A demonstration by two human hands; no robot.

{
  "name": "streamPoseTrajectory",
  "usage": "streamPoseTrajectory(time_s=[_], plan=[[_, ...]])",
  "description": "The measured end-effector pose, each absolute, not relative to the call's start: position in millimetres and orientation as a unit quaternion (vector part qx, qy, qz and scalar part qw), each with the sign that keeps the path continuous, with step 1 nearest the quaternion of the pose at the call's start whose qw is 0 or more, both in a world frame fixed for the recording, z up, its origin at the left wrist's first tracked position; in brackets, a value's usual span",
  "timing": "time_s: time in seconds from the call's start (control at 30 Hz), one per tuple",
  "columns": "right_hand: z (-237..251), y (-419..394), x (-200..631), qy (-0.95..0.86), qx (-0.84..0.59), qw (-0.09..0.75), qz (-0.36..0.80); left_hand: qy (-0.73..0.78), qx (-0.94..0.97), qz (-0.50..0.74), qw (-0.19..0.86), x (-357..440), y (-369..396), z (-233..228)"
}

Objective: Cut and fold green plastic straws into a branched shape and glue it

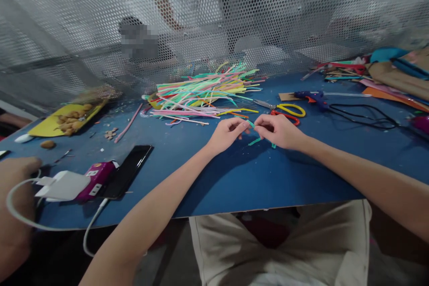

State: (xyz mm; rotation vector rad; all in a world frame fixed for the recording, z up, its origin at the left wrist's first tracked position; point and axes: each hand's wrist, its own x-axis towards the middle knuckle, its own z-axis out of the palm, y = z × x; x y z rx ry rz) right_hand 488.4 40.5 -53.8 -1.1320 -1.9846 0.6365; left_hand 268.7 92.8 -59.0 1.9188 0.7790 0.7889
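Close together over the blue table, my left hand [228, 134] and my right hand [275, 130] pinch a teal pipe cleaner [250, 122] between them. Fingers of both hands are closed on it, and part of it is hidden behind them. Short teal pieces [255, 141] show just below the fingertips; I cannot tell whether they join the held one. Beyond my right hand lie scissors [291, 109] with yellow and red handles. A heap of pipe cleaners [204, 91] in pink, green, yellow and white is just beyond my left hand.
A glue gun [311, 96] with a black cord lies at right, near stacked coloured sheets [389, 94]. At left are a phone [129, 172], a purple power strip [95, 181] with a white charger [65, 185], and food on yellow paper [47, 123]. Another person's arm [16, 205] rests at far left.
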Motion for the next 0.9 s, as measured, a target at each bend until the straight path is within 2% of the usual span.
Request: streamPoseTrajectory(time_s=[0.2, 0.37, 0.43, 0.6, 0.67, 0.9], plan=[[-50, 39, 491, -0.834, -0.466, 0.292, 0.048, 0.322, 0.755, 0.310, 0.480, 270, 95, -61], [-52, 40, 492, -0.837, -0.474, 0.273, -0.014, 0.293, 0.759, 0.296, 0.500, 270, 93, -60], [-52, 41, 493, -0.831, -0.471, 0.295, 0.012, 0.292, 0.743, 0.314, 0.514, 270, 94, -61], [-56, 47, 494, -0.787, -0.413, 0.394, 0.235, 0.294, 0.704, 0.356, 0.540, 270, 94, -63], [-58, 49, 493, -0.768, -0.390, 0.418, 0.288, 0.296, 0.694, 0.369, 0.542, 271, 94, -62], [-60, 47, 492, -0.744, -0.367, 0.454, 0.325, 0.292, 0.641, 0.365, 0.609, 272, 92, -64]])
